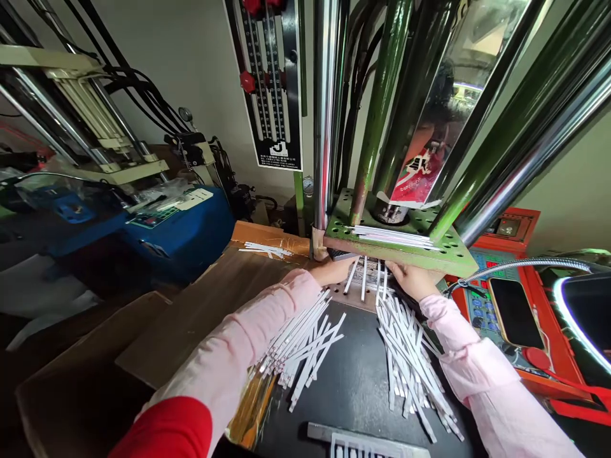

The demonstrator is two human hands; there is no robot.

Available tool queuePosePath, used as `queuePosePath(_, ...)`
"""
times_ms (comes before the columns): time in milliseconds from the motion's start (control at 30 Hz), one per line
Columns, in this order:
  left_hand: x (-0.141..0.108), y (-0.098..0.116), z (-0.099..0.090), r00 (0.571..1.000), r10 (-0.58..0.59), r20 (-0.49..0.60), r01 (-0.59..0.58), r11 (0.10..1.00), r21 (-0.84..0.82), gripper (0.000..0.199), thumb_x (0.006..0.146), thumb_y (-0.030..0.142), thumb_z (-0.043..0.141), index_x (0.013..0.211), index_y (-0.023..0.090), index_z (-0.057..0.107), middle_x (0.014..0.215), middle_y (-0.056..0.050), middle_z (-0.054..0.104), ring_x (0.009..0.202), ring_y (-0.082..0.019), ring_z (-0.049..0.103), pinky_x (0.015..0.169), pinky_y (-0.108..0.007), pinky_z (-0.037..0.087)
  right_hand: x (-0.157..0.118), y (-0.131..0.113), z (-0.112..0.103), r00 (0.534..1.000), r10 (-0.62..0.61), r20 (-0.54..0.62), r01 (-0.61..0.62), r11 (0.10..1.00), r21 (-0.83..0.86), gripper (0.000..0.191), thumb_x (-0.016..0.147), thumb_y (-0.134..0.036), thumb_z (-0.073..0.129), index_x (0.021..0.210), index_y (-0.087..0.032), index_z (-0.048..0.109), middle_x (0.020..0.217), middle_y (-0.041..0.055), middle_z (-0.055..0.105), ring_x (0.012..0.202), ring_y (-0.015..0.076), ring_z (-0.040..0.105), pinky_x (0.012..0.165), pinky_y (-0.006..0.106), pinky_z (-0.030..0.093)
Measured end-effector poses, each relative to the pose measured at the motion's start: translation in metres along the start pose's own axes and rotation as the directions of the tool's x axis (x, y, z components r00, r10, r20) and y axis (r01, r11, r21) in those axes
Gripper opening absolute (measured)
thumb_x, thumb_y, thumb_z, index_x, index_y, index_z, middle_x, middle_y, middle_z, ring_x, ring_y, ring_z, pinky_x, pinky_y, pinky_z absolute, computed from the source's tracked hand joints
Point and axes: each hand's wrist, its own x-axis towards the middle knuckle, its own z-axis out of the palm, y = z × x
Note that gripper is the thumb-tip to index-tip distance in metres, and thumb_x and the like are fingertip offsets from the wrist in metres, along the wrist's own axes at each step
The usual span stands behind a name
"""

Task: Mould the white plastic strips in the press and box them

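Both my hands reach under the green press plate to the metal mould. My left hand is at the mould's left side, beside the upper end of a white strip; its fingertips are hidden. On the right, my right hand is closed, thumb uppermost, near a pair of strips in the mould; what it grips is not clear. Between the hands another white strip lies lengthwise. Loose strips form a left pile and a right pile on the black table.
More strips lie on the press plate, others on cardboard at left. A slotted metal piece sits at the front edge. To the right are a phone, a red control box and a ring lamp.
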Motion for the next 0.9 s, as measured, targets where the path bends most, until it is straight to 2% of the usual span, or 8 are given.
queuePosePath(100,-0.012,0.006,0.001,0.976,0.087,0.199,-0.124,0.976,0.177,0.07,0.08,-0.007,0.047,0.146,0.017,0.048,0.158,-0.011,0.042,0.147,-0.023,0.038,0.123,-0.038,0.029,-0.012,-0.009,-0.005,0.989,-0.116,0.089,0.111,0.992,0.062,0.033,0.093,-0.038,0.05,0.111,-0.028,0.076,0.126,0.0036,0.07,0.122,0.0229,0.063,0.11,0.036,0.046)
queuePosePath(167,-0.015,0.009,0.002,0.956,0.11,0.273,-0.199,0.925,0.323,0.081,0.075,-0.011,0.04,0.152,0.014,0.038,0.163,-0.011,0.033,0.152,-0.02,0.027,0.126,-0.04,0.022,-0.014,-0.012,-0.009,0.984,-0.14,0.11,0.133,0.988,0.073,0.033,0.092,-0.035,0.05,0.112,-0.027,0.076,0.128,0.0029,0.069,0.122,0.0228,0.063,0.111,0.039,0.045)
queuePosePath(200,-0.015,0.01,0.003,0.953,0.111,0.283,-0.215,0.904,0.369,0.083,0.074,-0.011,0.038,0.153,0.014,0.035,0.163,-0.011,0.031,0.152,-0.02,0.026,0.126,-0.04,0.023,-0.014,-0.012,-0.012,0.984,-0.138,0.111,0.131,0.989,0.07,0.034,0.092,-0.034,0.049,0.113,-0.027,0.076,0.127,0.0037,0.069,0.122,0.0237,0.063,0.111,0.041,0.045)
queuePosePath(333,-0.008,0.011,0.006,0.965,0.103,0.239,-0.191,0.905,0.38,0.081,0.074,-0.011,0.036,0.151,0.014,0.039,0.16,-0.01,0.038,0.149,-0.019,0.033,0.124,-0.038,0.03,-0.006,-0.012,-0.016,0.984,-0.129,0.123,0.121,0.99,0.066,0.039,0.094,-0.037,0.048,0.121,-0.025,0.073,0.13,0.0052,0.067,0.126,0.0261,0.06,0.112,0.044,0.044)
queuePosePath(500,0.0,0.012,0.009,0.981,0.06,0.183,-0.115,0.945,0.307,0.066,0.084,-0.005,0.035,0.147,0.008,0.044,0.157,-0.013,0.043,0.145,-0.02,0.041,0.122,-0.034,0.033,-0.004,-0.005,-0.013,0.974,-0.137,0.181,0.119,0.987,0.106,0.037,0.093,-0.034,0.047,0.115,-0.027,0.076,0.129,0.0023,0.068,0.124,0.0244,0.062,0.112,0.041,0.044)
queuePosePath(633,0.001,0.008,0.007,0.982,0.042,0.183,-0.083,0.971,0.223,0.066,0.085,-0.004,0.036,0.148,0.012,0.046,0.157,-0.01,0.044,0.142,-0.02,0.046,0.12,-0.032,0.037,-0.008,0.011,-0.015,0.97,-0.105,0.217,0.08,0.989,0.121,0.037,0.093,-0.038,0.047,0.115,-0.03,0.075,0.127,-0.0005,0.07,0.12,0.0234,0.065,0.11,0.041,0.046)
queuePosePath(767,0.001,0.001,0.009,0.983,0.047,0.177,-0.083,0.977,0.197,0.071,0.084,-0.006,0.036,0.15,0.018,0.044,0.158,-0.006,0.042,0.141,-0.019,0.047,0.119,-0.033,0.039,-0.011,0.024,-0.021,0.98,-0.017,0.2,0.004,0.998,0.067,0.038,0.092,-0.043,0.046,0.111,-0.031,0.076,0.116,0.0009,0.075,0.108,0.0266,0.07,0.104,0.045,0.05)
queuePosePath(900,0.004,-0.001,0.011,0.982,0.073,0.177,-0.105,0.978,0.179,0.068,0.083,-0.006,0.038,0.149,0.011,0.045,0.157,-0.011,0.043,0.143,-0.021,0.044,0.121,-0.033,0.035,-0.008,0.02,-0.022,0.99,0.022,0.142,-0.025,1.0,0.019,0.038,0.091,-0.043,0.046,0.112,-0.032,0.076,0.118,0.0007,0.074,0.114,0.0265,0.066,0.109,0.045,0.045)
